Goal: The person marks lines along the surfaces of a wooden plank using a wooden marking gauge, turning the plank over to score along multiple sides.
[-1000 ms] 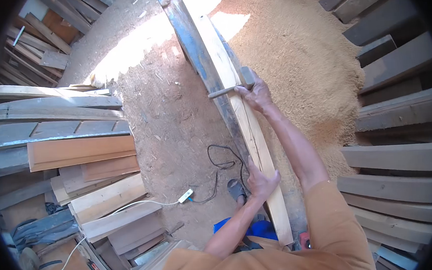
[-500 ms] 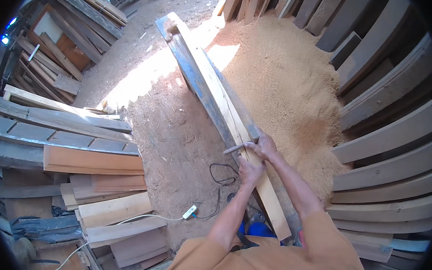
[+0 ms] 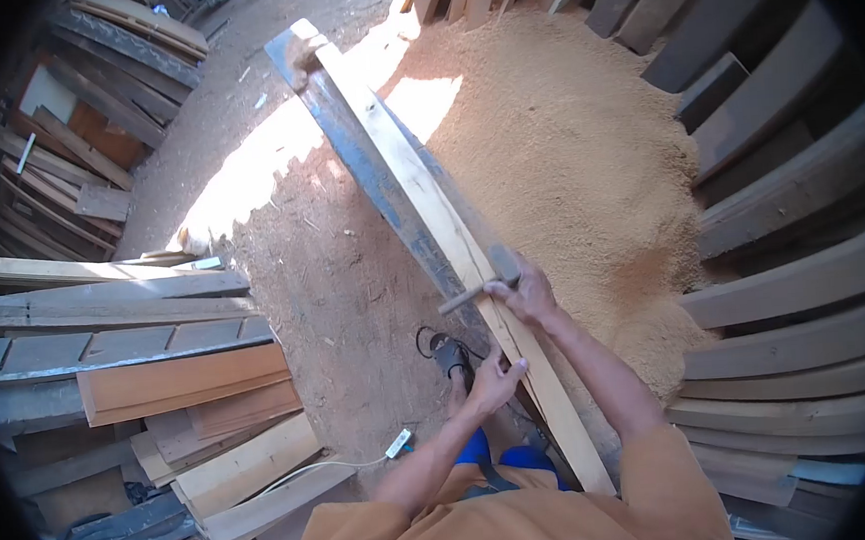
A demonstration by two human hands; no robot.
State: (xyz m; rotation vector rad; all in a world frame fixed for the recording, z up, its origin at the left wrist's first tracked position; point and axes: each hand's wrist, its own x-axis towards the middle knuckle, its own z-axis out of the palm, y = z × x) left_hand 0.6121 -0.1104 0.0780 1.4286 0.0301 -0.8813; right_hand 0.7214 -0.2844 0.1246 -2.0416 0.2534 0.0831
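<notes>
A long, pale wooden beam lies lengthwise on a narrow blue-grey bench, and dark lines or cracks run along its top. My right hand is closed around the grey head of a tool that looks like a marking gauge. Its thin rod crosses the beam and sticks out past the left edge. Nearer to me, my left hand grips the beam's left edge, thumb on the top face; its lower fingers are hidden.
Sawdust is heaped right of the bench. Stacked boards line the left, and upright planks curve along the right. A white power strip with a cable lies on the floor near my sandalled foot.
My left hand has slid down the beam toward me and over to its left edge. The right hand and the tool stay at nearly the same place; the view has shifted slightly.
</notes>
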